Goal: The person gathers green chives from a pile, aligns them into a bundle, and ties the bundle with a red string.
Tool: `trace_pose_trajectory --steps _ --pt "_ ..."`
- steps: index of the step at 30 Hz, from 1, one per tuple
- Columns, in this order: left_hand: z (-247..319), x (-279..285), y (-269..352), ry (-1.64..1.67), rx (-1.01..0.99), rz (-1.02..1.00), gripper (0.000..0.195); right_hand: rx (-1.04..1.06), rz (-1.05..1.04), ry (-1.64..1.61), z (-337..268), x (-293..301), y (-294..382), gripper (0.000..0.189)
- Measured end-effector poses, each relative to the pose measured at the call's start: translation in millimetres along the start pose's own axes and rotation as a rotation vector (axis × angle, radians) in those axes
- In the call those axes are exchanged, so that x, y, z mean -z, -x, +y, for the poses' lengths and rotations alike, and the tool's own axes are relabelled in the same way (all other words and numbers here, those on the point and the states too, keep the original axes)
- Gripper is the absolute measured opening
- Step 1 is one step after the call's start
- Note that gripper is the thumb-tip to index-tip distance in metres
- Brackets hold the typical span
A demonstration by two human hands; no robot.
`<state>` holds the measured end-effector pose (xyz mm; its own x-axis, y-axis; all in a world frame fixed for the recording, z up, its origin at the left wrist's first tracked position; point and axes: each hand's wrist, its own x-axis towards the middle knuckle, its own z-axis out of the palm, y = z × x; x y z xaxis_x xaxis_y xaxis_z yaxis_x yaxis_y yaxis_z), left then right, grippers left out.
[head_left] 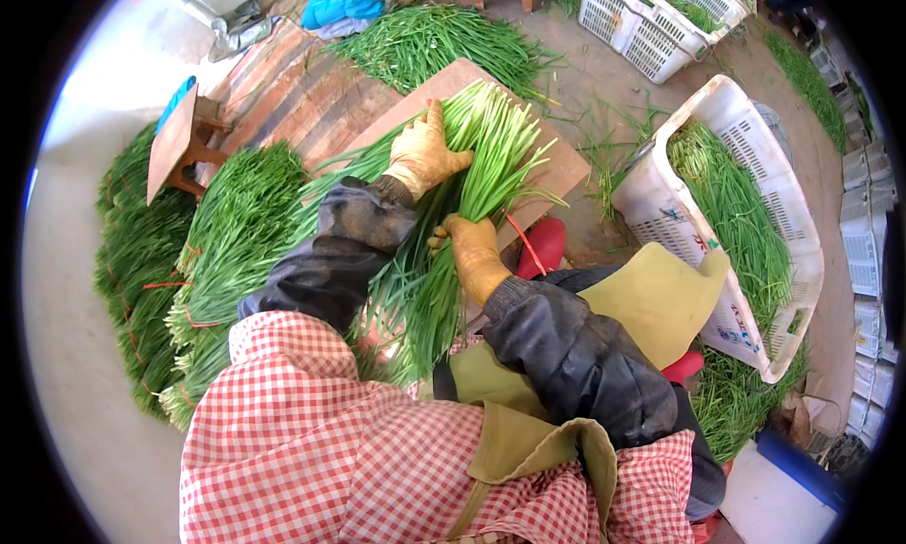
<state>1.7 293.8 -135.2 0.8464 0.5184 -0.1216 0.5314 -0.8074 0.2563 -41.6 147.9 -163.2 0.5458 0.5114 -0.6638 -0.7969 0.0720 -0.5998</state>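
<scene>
My right hand (476, 252), in a yellow rubber glove, is closed around a bunch of green chives (488, 179). The pale cut ends point away from me, and the long dark leaves hang down towards my lap. My left hand (423, 151), gloved alike, lies on more chive stalks (459, 111) on a brown board (559, 165). Its thumb and forefinger are spread, and the thumb tip reaches the edge of the bunch. A thin red tie (526, 243) sticks out past the board's near edge beside my right hand; what holds it is hidden.
Tied chive bundles (233, 218) lie at left by a small wooden stool (185, 144). A loose chive heap (439, 45) lies beyond the board. At right a white plastic crate (771, 155) holds chives; another crate (637, 31) stands farther back. An olive apron (651, 303) covers my knee.
</scene>
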Motion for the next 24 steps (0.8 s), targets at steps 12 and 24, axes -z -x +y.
trace_pose_trajectory --steps 12,24 --pt "-8.8 8.9 11.1 0.033 -0.065 -0.249 0.152 -0.292 -0.176 0.109 15.5 -44.2 -43.7 0.018" --pt "1.4 -9.3 29.5 -0.022 0.018 0.035 0.125 0.078 -0.571 1.373 -75.3 -5.0 -9.5 0.046"
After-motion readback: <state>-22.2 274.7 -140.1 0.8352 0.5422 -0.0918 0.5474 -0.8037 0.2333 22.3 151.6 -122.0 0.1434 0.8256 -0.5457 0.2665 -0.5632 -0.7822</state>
